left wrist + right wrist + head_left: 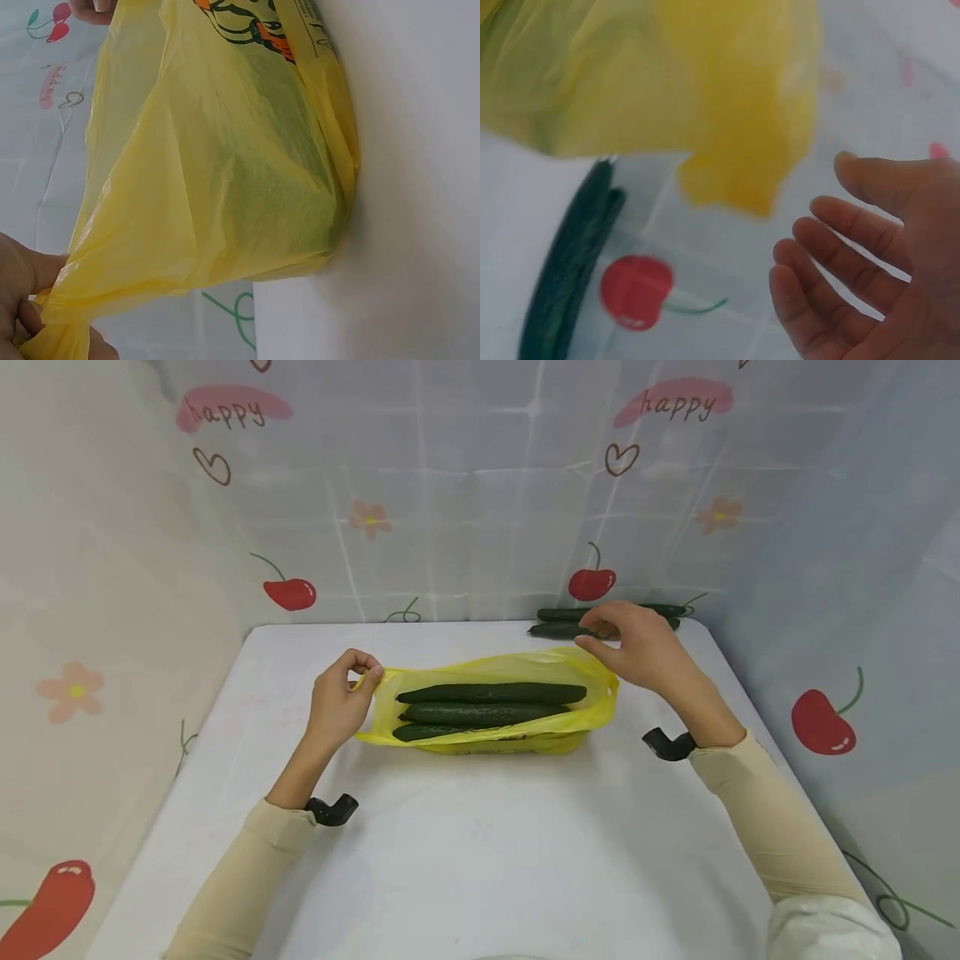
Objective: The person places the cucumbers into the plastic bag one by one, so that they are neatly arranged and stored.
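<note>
A yellow plastic bag (517,742) lies on the white table with its mouth spread wide. Inside it several dark green cucumbers (491,693) lie side by side. My left hand (339,697) pinches the bag's left handle; the left wrist view shows the bunched plastic (64,337) between its fingers. My right hand (637,643) is just past the bag's right end, fingers apart and loosely bent, holding nothing. In the right wrist view the bag's loose handle (739,180) hangs beside that hand.
More cucumbers (558,631) lie at the table's back right, partly hidden behind my right hand in the head view. A printed curtain (480,493) stands behind the white table (480,852) and along both sides. Black wrist mounts (333,810) sit on both wrists.
</note>
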The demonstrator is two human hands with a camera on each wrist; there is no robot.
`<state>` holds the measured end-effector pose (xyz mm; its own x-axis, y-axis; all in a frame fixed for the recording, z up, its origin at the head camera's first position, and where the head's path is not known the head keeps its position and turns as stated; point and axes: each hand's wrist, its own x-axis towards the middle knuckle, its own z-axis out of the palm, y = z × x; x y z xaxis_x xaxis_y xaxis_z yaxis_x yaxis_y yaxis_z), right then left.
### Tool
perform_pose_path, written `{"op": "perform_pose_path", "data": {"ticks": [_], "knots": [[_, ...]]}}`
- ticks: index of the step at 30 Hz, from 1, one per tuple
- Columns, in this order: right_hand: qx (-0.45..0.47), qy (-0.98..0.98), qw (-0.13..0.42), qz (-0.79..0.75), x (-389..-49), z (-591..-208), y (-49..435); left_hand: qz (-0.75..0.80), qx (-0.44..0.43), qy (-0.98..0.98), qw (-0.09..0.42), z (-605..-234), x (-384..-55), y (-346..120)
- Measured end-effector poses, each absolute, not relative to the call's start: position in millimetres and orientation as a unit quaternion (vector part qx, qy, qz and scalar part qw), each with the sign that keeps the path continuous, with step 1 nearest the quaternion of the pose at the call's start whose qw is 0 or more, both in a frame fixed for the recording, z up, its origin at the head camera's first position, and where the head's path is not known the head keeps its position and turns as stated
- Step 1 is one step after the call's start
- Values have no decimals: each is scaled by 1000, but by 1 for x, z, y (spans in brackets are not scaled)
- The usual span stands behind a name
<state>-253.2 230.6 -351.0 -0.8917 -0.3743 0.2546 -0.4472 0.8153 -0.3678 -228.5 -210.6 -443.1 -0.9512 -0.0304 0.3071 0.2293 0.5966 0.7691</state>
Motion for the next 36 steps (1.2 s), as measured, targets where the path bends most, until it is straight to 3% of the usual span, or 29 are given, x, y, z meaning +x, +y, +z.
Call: {"op": "perform_pose_path", "data": {"ticks": [10,18,23,31,36], "knots": [[119,-968,-12,223,-317,-399,286,-453,-52,-878,143,-447,-231,-210],[101,-957,10,271,-344,-457,322,-456,-49,-878,136,-451,-229,-212],[57,-965,15,256,-352,-472,335,-454,-54,-879,134,-449,-231,-211],[44,-979,-53,194,-373,-488,335,-452,-56,-879,138,-448,-236,-212],[53,-985,-48,158,-377,-495,329,-458,-58,-877,133,-448,-237,-214]]}}
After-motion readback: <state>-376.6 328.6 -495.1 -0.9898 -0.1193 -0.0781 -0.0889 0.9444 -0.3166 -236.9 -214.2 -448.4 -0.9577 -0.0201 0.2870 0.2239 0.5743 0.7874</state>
